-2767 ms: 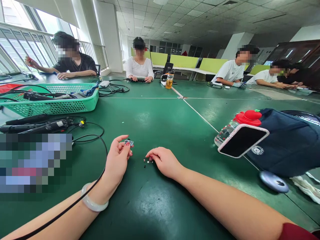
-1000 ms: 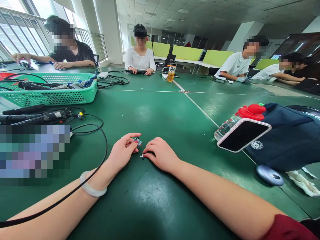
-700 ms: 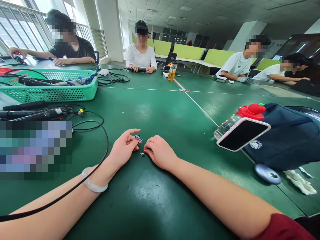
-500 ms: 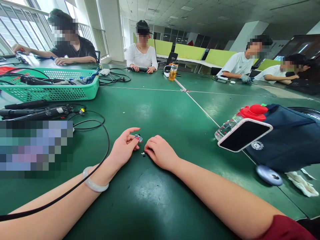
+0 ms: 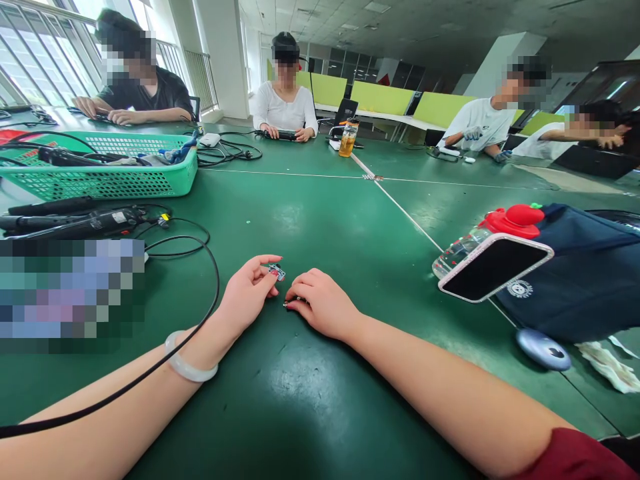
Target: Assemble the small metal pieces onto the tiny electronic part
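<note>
Between thumb and fingers, my left hand (image 5: 249, 287) pinches a small flat grey-blue piece with cut-outs (image 5: 277, 271); its exact kind is too small to make out. My right hand (image 5: 317, 300) rests low over the green table (image 5: 300, 413), just right of the left hand and apart from it. Its fingers are closed on a tiny black-and-white part (image 5: 287, 305) at the tabletop, mostly hidden by the thumb and fingertips. A white bangle (image 5: 187, 360) circles my left wrist.
A black cable (image 5: 217, 280) arcs over my left forearm. At left lie a green basket (image 5: 165, 181) and black folded gear (image 5: 110, 220). At right are a phone (image 5: 495, 268), red-lidded bottle (image 5: 463, 250), dark bag (image 5: 575, 293) and oval mouse-like object (image 5: 543, 349). Several people sit around the table.
My right fingers have closed on the tiny part that lay on the table beside them. My left hand has barely moved. Co-workers at left and right have shifted their arms.
</note>
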### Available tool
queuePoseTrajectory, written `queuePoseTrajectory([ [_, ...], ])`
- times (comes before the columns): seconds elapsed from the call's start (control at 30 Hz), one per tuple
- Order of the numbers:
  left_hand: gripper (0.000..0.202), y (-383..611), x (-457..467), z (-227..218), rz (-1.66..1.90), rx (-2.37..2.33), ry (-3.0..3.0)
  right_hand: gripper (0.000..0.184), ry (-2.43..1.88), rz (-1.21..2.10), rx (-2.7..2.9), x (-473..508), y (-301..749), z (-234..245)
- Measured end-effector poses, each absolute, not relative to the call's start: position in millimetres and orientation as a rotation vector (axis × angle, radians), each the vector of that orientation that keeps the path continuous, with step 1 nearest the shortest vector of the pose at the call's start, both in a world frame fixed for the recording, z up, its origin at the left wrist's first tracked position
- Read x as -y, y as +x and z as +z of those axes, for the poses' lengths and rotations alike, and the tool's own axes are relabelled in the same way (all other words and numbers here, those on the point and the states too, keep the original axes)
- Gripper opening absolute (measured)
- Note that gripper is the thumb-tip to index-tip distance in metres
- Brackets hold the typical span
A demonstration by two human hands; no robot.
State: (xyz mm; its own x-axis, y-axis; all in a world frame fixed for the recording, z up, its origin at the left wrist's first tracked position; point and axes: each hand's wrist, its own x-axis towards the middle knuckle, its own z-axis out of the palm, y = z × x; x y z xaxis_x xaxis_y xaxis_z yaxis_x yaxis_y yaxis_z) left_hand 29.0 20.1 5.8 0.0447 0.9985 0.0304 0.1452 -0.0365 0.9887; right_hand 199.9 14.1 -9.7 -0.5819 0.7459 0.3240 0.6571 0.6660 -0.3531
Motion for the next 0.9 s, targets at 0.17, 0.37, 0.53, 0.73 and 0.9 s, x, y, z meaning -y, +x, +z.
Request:
queuePoseTrajectory([
  [0.17,0.035,29.9,-19.8,7.0,1.134,-1.267,1.358,0.013,-1.106,0.274,2.444,-14.4,198.7,-11.2],
  [0.37,0.035,30.1,-20.6,6.2,1.133,-1.255,1.351,0.013,-1.111,0.252,2.453,-16.4,196.4,-12.0],
  [0.53,0.032,28.4,-22.3,2.2,1.093,-1.227,1.387,0.015,-1.111,0.221,2.483,-18.0,194.9,-11.1],
  [0.73,0.031,28.8,-22.5,2.0,1.087,-1.227,1.4,0.016,-1.12,0.147,2.524,-17.6,193.0,-10.6],
  [0.9,0.032,28.6,-22.5,2.2,1.093,-1.231,1.4,0.015,-1.137,0.172,2.506,-18.1,192.7,-10.6],
])
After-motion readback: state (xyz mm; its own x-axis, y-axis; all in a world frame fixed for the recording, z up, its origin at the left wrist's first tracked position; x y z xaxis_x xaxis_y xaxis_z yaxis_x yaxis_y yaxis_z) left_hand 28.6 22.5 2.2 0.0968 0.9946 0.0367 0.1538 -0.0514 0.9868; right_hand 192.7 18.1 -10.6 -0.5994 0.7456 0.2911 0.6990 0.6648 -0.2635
